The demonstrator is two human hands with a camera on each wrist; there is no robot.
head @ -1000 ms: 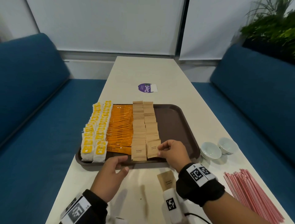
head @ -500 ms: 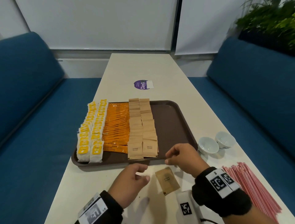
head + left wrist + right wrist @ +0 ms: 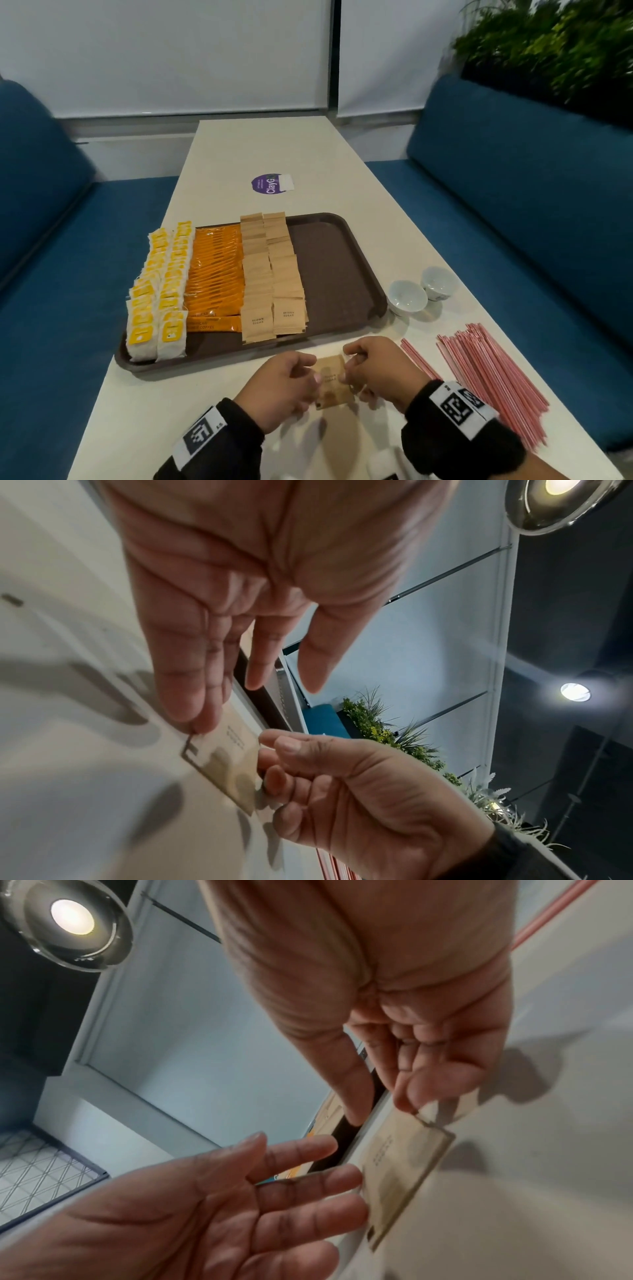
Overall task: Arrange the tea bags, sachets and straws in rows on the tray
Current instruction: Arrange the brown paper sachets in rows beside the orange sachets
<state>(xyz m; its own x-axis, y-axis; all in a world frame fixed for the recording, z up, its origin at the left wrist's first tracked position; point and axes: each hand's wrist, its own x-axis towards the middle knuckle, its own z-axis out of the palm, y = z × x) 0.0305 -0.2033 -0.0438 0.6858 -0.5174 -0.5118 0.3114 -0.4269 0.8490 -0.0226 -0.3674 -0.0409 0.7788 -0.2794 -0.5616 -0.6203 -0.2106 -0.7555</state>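
Sachet [image 3: 331, 381] of brown sugar, flat on the tabletop [image 3: 260, 150] just in front of the tray's [image 3: 337, 274] near rim, at six o'clock from the tray and caught between both hands. Left hand [image 3: 279, 390] comes in from nine o'clock: fingers nearly straight, only lightly bent, fingertips [image 3: 197, 721] touching the sachet's left edge and corner, thumb standing clear above it. Right hand [image 3: 380, 371] sits at three o'clock of the sachet, fingers curled more; from the left wrist view its fingertips [image 3: 270, 761] meet the sachet's right edge, thumb over the top, but whether that is a true pinch or just contact I cannot tell. From the right wrist view the paper's far corner lies under one right fingertip [image 3: 407, 1104].

Out on the tray: two rows of yellow-tagged tea bags [image 3: 157, 291] at nine o'clock, a row of orange coffee sticks [image 3: 214, 270] beside them, then two rows of brown sugar sachets [image 3: 270, 274] around the middle. The tray's three o'clock side shows bare brown.

Beyond the tray, at three o'clock, two small white cups [image 3: 419, 291] stand touching each other. Nearer the person at four o'clock, pink straws [image 3: 486, 380] lie in a loose bundle on the tabletop, a few strays just beside the right hand.
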